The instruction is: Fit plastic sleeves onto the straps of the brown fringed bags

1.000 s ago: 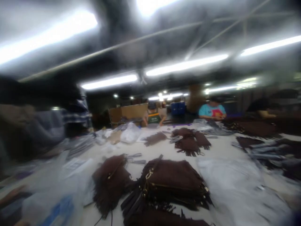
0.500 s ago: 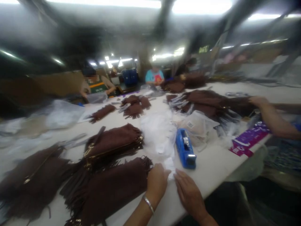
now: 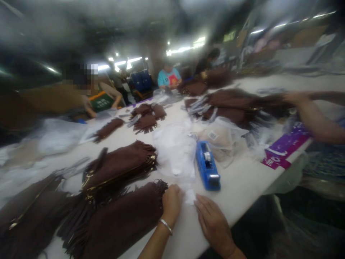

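Note:
My left hand (image 3: 171,203), with a silver bangle on its wrist, is closed with curled fingers at the left edge of a small white paper piece (image 3: 190,197). My right hand (image 3: 214,223) is across from it, thumb and fingers together at the paper's right edge. The fingertips are partly hidden and blurred. A blue tape dispenser (image 3: 207,166) stands just beyond my right hand. White sheets (image 3: 175,153) lie ahead of both hands. A dark brown fringed bag (image 3: 125,219) lies beside my left hand.
Another brown bag (image 3: 121,163) with a gold zip lies behind it. To the right are a clear bag with beige contents (image 3: 221,133) and a purple box (image 3: 287,145). Another person's arm (image 3: 318,115) reaches in from the right. Several people sit around the white table (image 3: 242,187).
The view has tilted and shifted, so the table's things sit further left. My hands stay at the small paper, a little further apart. The person at the left leans forward.

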{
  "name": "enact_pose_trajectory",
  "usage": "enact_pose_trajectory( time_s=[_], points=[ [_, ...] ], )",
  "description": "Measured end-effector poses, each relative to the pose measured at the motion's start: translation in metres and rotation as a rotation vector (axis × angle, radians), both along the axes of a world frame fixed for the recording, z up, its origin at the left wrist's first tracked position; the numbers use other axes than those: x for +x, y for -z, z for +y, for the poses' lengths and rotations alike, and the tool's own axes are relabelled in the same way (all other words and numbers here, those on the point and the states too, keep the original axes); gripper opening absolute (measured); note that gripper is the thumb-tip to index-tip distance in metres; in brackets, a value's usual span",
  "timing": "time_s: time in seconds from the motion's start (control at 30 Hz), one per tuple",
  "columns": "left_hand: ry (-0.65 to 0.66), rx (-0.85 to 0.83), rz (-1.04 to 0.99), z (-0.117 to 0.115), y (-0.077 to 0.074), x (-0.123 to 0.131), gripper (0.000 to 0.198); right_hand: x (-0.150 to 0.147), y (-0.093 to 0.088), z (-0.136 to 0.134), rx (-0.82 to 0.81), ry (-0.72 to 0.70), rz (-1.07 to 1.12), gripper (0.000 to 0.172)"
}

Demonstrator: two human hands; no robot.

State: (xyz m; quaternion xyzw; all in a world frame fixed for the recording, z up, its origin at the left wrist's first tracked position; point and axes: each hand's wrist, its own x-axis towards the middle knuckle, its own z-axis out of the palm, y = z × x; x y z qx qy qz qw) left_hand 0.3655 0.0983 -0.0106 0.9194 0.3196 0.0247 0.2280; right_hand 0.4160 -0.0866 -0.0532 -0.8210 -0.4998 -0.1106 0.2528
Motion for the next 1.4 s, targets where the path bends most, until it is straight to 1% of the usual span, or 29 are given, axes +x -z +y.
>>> enact_pose_trajectory(
  time_s=[0.17,0.37,0.47,0.6,0.7,0.77,0.83,0.9,0.93,0.97,1.0,1.03,1.07,1.1,1.13,1.17,1.2,1.23,1.3,1.33,1.37,1.4],
  points=[
    [-0.007,-0.081,-0.037,0.006,0.003,-0.002,0.015,0.001,-0.003,0.001,-0.024,0.009,-0.047,0.049],
    [0.003,-0.195,-0.109,0.011,-0.002,-0.004,0.018,0.005,-0.012,0.012,-0.095,0.059,-0.148,0.051],
    [-0.015,-0.285,-0.158,0.015,-0.009,-0.005,0.023,0.008,-0.012,0.018,-0.126,0.062,-0.171,0.047],
    [-0.072,-0.422,-0.252,0.020,-0.019,-0.014,0.023,0.013,-0.005,0.025,-0.084,0.095,-0.190,0.046],
    [-0.157,-0.624,-0.380,0.021,-0.028,-0.029,0.022,0.015,0.000,0.027,-0.021,0.116,-0.156,0.045],
    [-0.192,-0.704,-0.464,0.019,-0.036,-0.044,0.023,0.013,-0.003,0.025,0.043,0.106,-0.082,0.051],
    [-0.176,-0.639,-0.492,0.013,-0.047,-0.063,0.024,0.006,-0.015,0.023,0.127,0.138,0.079,0.056],
    [-0.136,-0.459,-0.459,0.006,-0.057,-0.084,0.025,-0.008,-0.037,0.025,0.175,0.176,0.368,0.053],
    [-0.102,-0.334,-0.422,0.002,-0.061,-0.095,0.027,-0.017,-0.050,0.029,0.178,0.161,0.546,0.049],
    [-0.061,-0.200,-0.379,-0.002,-0.064,-0.106,0.028,-0.028,-0.063,0.036,0.170,0.105,0.728,0.044],
    [-0.018,-0.077,-0.335,-0.006,-0.065,-0.117,0.029,-0.040,-0.075,0.044,0.160,0.020,0.885,0.041],
    [0.022,0.023,-0.299,-0.010,-0.066,-0.128,0.030,-0.052,-0.085,0.053,0.149,-0.051,0.995,0.038],
    [0.053,0.083,-0.273,-0.013,-0.066,-0.140,0.032,-0.064,-0.093,0.062,0.135,-0.097,1.059,0.036],
    [0.058,0.100,-0.268,-0.016,-0.065,-0.152,0.033,-0.076,-0.099,0.071,0.125,-0.121,1.093,0.035],
    [0.026,0.071,-0.283,-0.017,-0.064,-0.164,0.031,-0.088,-0.102,0.079,0.114,-0.124,1.111,0.035],
    [-0.047,-0.002,-0.318,-0.018,-0.064,-0.177,0.025,-0.098,-0.103,0.086,0.108,-0.121,1.126,0.035],
    [-0.156,-0.120,-0.371,-0.017,-0.063,-0.190,0.020,-0.107,-0.103,0.091,0.108,-0.125,1.146,0.036],
    [-0.279,-0.284,-0.439,-0.016,-0.063,-0.203,0.022,-0.116,-0.102,0.094,0.107,-0.144,1.176,0.036],
    [-0.481,-0.689,-0.576,-0.014,-0.063,-0.227,0.042,-0.131,-0.098,0.099,0.070,-0.223,1.262,0.036],
    [-0.540,-0.870,-0.635,-0.013,-0.063,-0.238,0.046,-0.139,-0.096,0.101,0.036,-0.278,1.309,0.035],
    [-0.576,-1.004,-0.687,-0.013,-0.064,-0.248,0.047,-0.148,-0.094,0.102,-0.008,-0.336,1.357,0.035],
    [-0.598,-1.092,-0.725,-0.014,-0.064,-0.257,0.046,-0.158,-0.091,0.103,-0.056,-0.388,1.402,0.034]
  ],
)
